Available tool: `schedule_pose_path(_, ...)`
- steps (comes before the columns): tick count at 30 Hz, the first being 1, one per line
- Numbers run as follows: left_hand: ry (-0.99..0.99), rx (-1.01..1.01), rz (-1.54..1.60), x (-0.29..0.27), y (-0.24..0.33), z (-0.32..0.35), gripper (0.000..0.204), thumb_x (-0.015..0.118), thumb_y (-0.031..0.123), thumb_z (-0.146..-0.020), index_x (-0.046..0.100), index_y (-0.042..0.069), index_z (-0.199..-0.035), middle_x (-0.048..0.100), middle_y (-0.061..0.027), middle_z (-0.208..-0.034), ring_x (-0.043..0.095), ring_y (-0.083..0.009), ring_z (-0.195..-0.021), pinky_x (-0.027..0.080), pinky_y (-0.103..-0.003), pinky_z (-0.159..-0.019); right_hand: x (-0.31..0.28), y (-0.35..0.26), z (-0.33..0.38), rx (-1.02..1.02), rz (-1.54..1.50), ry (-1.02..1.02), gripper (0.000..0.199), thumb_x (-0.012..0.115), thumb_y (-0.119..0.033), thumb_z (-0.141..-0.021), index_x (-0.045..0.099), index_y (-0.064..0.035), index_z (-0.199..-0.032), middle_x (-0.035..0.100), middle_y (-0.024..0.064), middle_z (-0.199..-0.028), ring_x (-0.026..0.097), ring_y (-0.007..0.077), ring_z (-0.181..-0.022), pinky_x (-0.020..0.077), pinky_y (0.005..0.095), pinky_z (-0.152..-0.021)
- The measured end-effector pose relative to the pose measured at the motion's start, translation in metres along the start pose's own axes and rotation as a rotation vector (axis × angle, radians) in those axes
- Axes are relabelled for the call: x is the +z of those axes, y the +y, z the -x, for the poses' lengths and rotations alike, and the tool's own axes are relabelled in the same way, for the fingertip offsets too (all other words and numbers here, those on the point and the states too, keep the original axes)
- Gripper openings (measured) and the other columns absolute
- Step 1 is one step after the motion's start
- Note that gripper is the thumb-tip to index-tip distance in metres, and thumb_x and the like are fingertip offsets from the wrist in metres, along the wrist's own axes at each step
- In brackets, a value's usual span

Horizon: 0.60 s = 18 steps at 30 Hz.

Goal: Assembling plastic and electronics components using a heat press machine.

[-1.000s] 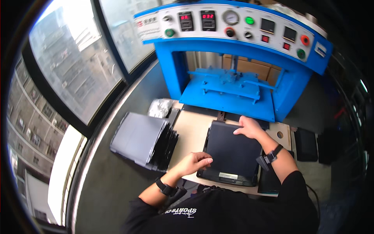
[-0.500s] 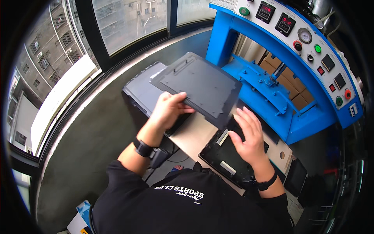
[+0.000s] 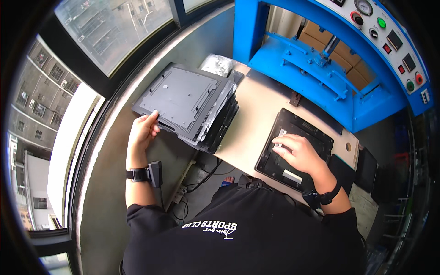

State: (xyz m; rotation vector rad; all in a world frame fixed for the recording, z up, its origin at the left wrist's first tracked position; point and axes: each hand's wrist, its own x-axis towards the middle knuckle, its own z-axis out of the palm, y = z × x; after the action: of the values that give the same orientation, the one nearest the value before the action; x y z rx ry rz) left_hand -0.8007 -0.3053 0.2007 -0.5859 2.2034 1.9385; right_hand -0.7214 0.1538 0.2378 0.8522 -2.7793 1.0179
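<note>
Panel point(image 3: 181, 94) has swung onto the stack point(image 3: 223, 123), left grip point(image 3: 144, 131) pinching its near edge, right grip point(image 3: 297, 152) unclear over the case point(image 3: 306, 125): placing step, seemingly calling for release.

Grey panel point(image 3: 181, 96) at left hand point(image 3: 144, 129); black tray point(image 3: 306, 124) under right hand point(image 3: 298, 152); tan board point(image 3: 247, 130) between; blue press point(image 3: 270, 60) beyond right.

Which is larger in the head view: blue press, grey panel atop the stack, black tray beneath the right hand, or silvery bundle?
1. Blue press, even cropped.
2. Grey panel and black tray: too alike to rank; the right hand covers some tray.
3. Silvery bundle.
</note>
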Motion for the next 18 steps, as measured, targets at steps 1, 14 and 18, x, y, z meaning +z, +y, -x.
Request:
schedule_pose_path(1,-0.030,-0.018,-0.022,0.007,0.000,0.006,0.034,0.064,0.032,-0.088,0.056,0.003,-0.071,0.058,-0.0086,-0.054,0.055,-0.0170,-0.048,0.042,-0.027,-0.045,0.002,0.006,0.006,0.023,0.006,0.027,0.018,0.065,-0.015,-0.082,0.065,-0.0022,-0.094,0.066,0.0138,-0.089,0.063,0.0285,-0.075,0.0504,0.0355,-0.069)
schedule_pose_path(14,0.100,0.761,-0.208,0.102,0.040,0.058,0.025,0.056,0.027,-0.093,0.056,0.006,-0.080,0.048,-0.0051,-0.078,0.045,-0.0174,-0.071,0.036,-0.036,-0.060,0.060,-0.017,0.132,0.720,-0.072,0.277,0.021,0.058,-0.023,-0.088,0.063,-0.0039,-0.094,0.065,0.0129,-0.085,0.063,0.0309,-0.080,0.0482,0.0400,-0.070)
schedule_pose_path(18,-0.067,0.969,-0.278,0.143,0.058,0.080,0.030,0.053,0.029,-0.096,0.056,0.004,-0.079,0.051,-0.0062,-0.067,0.048,-0.0141,-0.060,0.037,-0.030,-0.051,0.072,-0.049,0.185,0.838,0.004,0.336,0.026,0.056,-0.027,-0.089,0.061,-0.0048,-0.101,0.065,0.0131,-0.090,0.062,0.0311,-0.086,0.0483,0.0413,-0.074)
